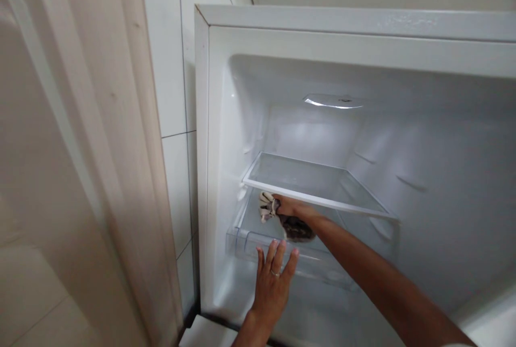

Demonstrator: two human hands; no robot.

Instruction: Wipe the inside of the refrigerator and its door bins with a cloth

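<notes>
An open, lit white fridge (213,121) fills the view. My right hand (288,207) reaches in under the glass shelf (306,180) and is closed on a striped cloth (268,207), which hangs over the clear plastic drawer (245,242). The cloth sits against the left inner wall just below the shelf's front rim. My left hand (274,277) is lower, fingers spread, flat against the front of the drawer. A ring shows on one finger.
A pale curtain (80,148) hangs at the left, beside a white tiled wall (173,94). The fridge light (332,102) glows at the top of the compartment. Moulded ribs line the fridge's right inner wall (443,175).
</notes>
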